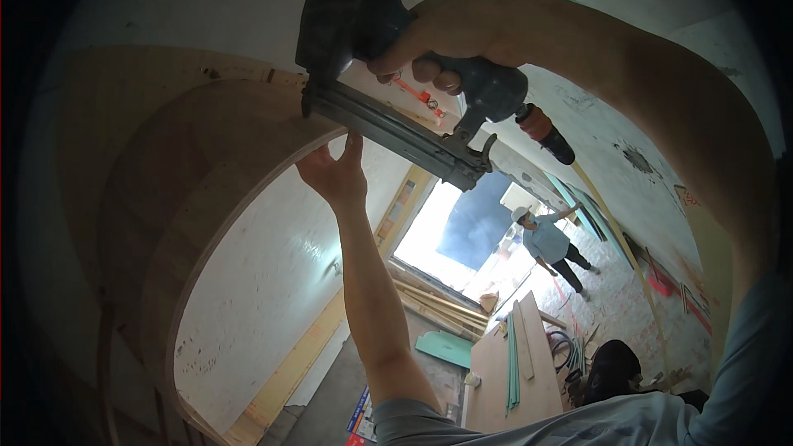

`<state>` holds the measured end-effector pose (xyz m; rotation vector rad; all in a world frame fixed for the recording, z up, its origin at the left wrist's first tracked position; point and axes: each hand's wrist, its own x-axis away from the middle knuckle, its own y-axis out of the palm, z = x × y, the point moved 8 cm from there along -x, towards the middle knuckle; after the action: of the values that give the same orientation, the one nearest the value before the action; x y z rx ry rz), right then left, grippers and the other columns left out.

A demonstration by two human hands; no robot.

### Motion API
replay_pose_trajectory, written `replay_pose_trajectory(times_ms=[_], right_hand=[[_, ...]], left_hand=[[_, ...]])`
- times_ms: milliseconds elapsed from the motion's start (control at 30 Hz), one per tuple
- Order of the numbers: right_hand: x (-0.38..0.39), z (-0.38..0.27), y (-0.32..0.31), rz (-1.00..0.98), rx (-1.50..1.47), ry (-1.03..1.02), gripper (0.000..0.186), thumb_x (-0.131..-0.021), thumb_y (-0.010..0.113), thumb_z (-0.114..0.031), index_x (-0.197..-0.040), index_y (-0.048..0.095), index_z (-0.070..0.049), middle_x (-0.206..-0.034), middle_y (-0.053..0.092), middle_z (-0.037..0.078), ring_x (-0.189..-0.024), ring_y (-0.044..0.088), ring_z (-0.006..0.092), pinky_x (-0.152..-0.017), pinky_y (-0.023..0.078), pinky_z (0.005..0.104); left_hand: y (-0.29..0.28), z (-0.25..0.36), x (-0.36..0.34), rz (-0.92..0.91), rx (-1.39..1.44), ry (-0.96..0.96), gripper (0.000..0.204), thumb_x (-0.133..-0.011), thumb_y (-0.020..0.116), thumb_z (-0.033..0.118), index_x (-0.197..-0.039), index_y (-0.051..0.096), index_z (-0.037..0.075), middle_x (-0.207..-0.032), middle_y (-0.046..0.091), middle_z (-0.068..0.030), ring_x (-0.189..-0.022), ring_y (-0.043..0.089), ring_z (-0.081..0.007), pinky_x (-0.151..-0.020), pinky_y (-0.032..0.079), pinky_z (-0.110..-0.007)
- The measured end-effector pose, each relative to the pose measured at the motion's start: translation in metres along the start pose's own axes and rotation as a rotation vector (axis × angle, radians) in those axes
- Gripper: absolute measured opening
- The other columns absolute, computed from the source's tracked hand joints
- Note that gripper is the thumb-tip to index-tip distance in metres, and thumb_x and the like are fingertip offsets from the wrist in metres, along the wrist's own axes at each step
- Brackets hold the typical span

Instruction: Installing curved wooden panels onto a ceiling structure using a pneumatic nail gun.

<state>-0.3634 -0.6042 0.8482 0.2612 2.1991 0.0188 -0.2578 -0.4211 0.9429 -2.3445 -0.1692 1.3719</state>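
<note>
My right hand point(442, 37) is wrapped round the handle of a dark pneumatic nail gun point(392, 128). The gun's nose end rests at the edge of a curved plywood panel point(239, 149), and whether it touches cannot be made out. From the handle's end, past an orange and black coupling point(547, 134), a yellow air hose point(611, 215) runs down to the right. My left hand point(334, 172) reaches up and grips the panel's lower edge just below the gun. Its thumb shows, while some fingers are hidden behind the wood.
Beyond, a person point(547, 239) in a light cap stands near a bright opening point(450, 227). Below are a board-topped bench point(533, 355) with green strips, a green sheet point(444, 348), and long timber pieces point(438, 310). Scraps and cords point(570, 351) lie on the floor.
</note>
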Motion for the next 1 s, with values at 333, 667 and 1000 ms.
replay_pose_trajectory(times_ms=[333, 667, 1000], right_hand=[[-0.003, 0.005, -0.002, -0.037, -0.002, -0.034, 0.03, -0.081, 0.076, -0.028, -0.092, 0.066, -0.003, -0.057, 0.052, 0.004, -0.044, 0.046, 0.0111, -0.05, 0.038, 0.0271], [-0.023, 0.027, -0.015, 0.011, -0.024, 0.007, 0.028, -0.082, 0.075, -0.027, -0.093, 0.067, -0.003, -0.057, 0.051, 0.003, -0.045, 0.044, 0.0103, -0.05, 0.038, 0.0271], [-0.027, 0.041, -0.01, -0.096, -0.076, 0.009, 0.031, -0.082, 0.074, -0.023, -0.103, 0.065, -0.003, -0.058, 0.053, 0.003, -0.046, 0.048, 0.0109, -0.051, 0.04, 0.0267]], left_hand=[[0.002, 0.0, 0.0, -0.008, -0.096, 0.011, 0.058, -0.073, 0.078, -0.004, -0.123, 0.05, 0.001, -0.121, 0.06, -0.0152, -0.115, 0.06, -0.0243, -0.104, 0.047, -0.041], [0.002, -0.003, 0.002, -0.068, -0.212, -0.038, 0.071, -0.075, 0.077, -0.004, -0.134, 0.037, -0.003, -0.13, 0.053, -0.0201, -0.121, 0.055, -0.026, -0.104, 0.048, -0.037], [-0.03, 0.012, -0.003, -0.071, -0.285, -0.035, 0.085, -0.077, 0.067, 0.069, -0.123, 0.057, -0.001, -0.127, 0.058, -0.0166, -0.122, 0.053, -0.0292, -0.106, 0.038, -0.052]])
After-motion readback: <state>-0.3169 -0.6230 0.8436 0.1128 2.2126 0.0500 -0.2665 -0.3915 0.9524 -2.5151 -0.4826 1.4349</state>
